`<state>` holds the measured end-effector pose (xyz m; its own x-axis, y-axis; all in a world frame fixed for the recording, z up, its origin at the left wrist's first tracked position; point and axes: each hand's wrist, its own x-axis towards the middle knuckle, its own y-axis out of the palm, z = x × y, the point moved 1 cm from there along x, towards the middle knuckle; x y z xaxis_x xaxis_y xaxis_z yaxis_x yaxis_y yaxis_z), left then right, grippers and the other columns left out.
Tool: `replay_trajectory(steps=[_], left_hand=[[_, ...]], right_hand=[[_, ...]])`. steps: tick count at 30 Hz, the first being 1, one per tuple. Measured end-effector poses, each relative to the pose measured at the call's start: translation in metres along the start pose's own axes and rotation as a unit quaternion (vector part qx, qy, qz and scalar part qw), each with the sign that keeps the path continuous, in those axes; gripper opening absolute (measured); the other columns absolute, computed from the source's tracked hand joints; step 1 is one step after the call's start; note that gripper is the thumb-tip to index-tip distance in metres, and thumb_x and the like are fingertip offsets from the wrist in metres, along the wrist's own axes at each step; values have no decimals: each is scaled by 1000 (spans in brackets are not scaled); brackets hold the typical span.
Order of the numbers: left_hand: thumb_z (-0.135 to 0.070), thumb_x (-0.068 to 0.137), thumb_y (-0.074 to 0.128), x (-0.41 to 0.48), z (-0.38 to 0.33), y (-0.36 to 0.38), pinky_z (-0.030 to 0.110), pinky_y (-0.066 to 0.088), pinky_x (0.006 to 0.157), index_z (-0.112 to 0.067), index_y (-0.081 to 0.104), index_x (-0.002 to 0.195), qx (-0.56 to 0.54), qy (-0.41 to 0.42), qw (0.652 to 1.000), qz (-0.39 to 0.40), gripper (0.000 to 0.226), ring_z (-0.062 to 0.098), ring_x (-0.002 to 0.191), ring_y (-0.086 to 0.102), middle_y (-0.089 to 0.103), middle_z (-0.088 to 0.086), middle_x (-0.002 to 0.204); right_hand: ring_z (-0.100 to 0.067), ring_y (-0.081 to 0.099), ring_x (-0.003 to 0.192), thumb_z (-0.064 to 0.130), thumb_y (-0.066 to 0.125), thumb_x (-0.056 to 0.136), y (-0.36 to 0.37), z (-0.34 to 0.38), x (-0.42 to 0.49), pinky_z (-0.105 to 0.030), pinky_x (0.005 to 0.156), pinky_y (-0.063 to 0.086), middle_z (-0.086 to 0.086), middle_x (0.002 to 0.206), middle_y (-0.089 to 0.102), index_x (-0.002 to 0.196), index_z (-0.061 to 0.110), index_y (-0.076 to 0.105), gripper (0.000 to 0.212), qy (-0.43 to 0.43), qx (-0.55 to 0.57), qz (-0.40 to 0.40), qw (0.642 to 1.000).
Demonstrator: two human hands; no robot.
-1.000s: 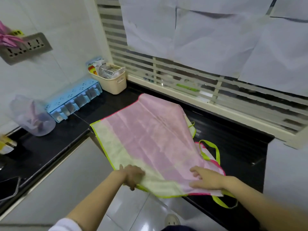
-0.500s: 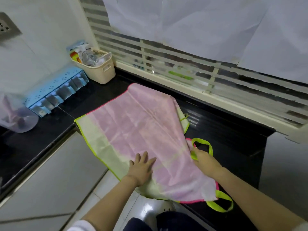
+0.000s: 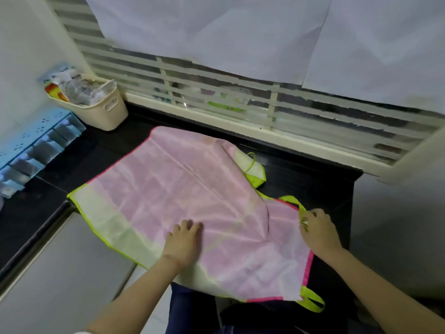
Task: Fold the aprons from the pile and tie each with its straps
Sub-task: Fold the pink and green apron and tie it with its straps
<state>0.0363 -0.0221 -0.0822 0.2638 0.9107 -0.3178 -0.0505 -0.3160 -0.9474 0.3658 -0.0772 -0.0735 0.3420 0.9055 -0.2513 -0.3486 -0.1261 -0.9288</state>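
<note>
A pink apron [image 3: 173,189] with pale yellow bands and lime-green edging lies spread on the black counter [image 3: 313,184], its near edge hanging over the front. Part of another apron [image 3: 254,168] shows from under its far right side. My left hand [image 3: 184,239] presses flat on the pink cloth near the front, fingers straight. At the apron's right side, my right hand [image 3: 316,229] pinches a lime-green strap [image 3: 295,202]. Another strap loop [image 3: 311,301] hangs at the near right corner.
A beige basket [image 3: 109,112] full of packets stands at the back left corner. A blue organiser [image 3: 36,148] lies along the left wall. A barred window with paper sheets [image 3: 240,92] runs behind the counter. A white wall panel [image 3: 397,225] borders the right.
My left hand moved from gripping the near hem up onto the cloth and now presses flat. My right hand slid to the right side and took hold of the green strap. The camera shifted closer.
</note>
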Motion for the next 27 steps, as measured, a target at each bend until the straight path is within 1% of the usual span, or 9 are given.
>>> replay_trajectory(steps=[2, 4, 7, 15, 19, 21, 23, 25, 27], left_hand=[[-24, 96, 38, 15, -3, -11, 36, 37, 88, -21, 32, 138, -1, 14, 1000, -4, 42, 30, 114, 45, 37, 7, 129], [-20, 94, 40, 33, -10, -26, 34, 35, 91, -21, 28, 142, -22, 41, 999, -25, 49, 28, 119, 42, 34, 7, 132], [-19, 95, 40, 62, -22, -36, 34, 33, 96, -23, 24, 145, -34, 97, 994, -29, 52, 27, 127, 35, 25, 7, 145], [-30, 99, 36, 95, -33, -21, 50, 22, 107, -24, 6, 151, -2, 135, 986, 100, 60, 32, 142, 6, -5, 7, 158], [-30, 97, 32, 96, -29, -13, 50, 29, 100, -19, 19, 149, 72, 134, 985, 80, 54, 34, 138, 21, 11, 13, 156], [-28, 85, 35, 99, -33, -13, 52, 46, 74, -16, 47, 131, 70, 152, 984, 55, 49, 37, 113, 51, 47, 19, 134], [-30, 70, 44, 104, -32, -12, 42, 48, 54, -20, 51, 113, 74, 151, 985, 44, 44, 30, 91, 53, 57, 11, 111], [-28, 64, 62, 104, -36, -17, 40, 48, 56, -21, 50, 115, 65, 144, 987, 24, 53, 27, 89, 53, 54, 7, 110], [-24, 76, 63, 104, -39, -23, 44, 47, 76, -18, 43, 135, 37, 135, 990, 31, 62, 31, 106, 52, 49, 9, 128]], right_hand=[[-39, 54, 102, 0, 66, 76, 1, 11, 7, -47, 83, 47, -20, 113, 54, 109, 0, 62, 33, -35, 15, -49, 998], [-34, 51, 113, -6, 60, 78, -4, 33, 16, -41, 95, 42, -17, 122, 52, 116, 0, 58, 39, -77, 50, -68, 994], [-26, 45, 122, -8, 49, 84, 1, 63, 35, -32, 102, 36, -12, 130, 47, 127, 2, 50, 44, -149, 97, -16, 984], [-29, 44, 119, 28, 46, 97, 24, 93, 75, -36, 95, 37, -12, 127, 50, 129, 10, 44, 36, -20, 33, 108, 993], [-32, 50, 114, 31, 47, 97, 24, 87, 79, -33, 92, 40, -13, 124, 48, 116, 8, 58, 32, -39, -30, 157, 986], [-34, 52, 109, 29, 46, 98, 20, 79, 80, -32, 87, 40, -15, 115, 44, 111, 2, 57, 32, -36, 12, 165, 985], [-36, 55, 102, 25, 43, 99, 10, 73, 78, -34, 79, 39, -16, 108, 47, 103, -1, 52, 28, -29, 64, 123, 990], [-38, 57, 95, 20, 40, 100, -4, 60, 77, -36, 71, 38, -20, 102, 55, 96, 1, 48, 21, -3, 103, 40, 994], [-39, 58, 82, 15, 40, 99, -19, 39, 77, -36, 65, 36, -21, 83, 56, 86, 5, 40, 16, 45, 152, -28, 987]])
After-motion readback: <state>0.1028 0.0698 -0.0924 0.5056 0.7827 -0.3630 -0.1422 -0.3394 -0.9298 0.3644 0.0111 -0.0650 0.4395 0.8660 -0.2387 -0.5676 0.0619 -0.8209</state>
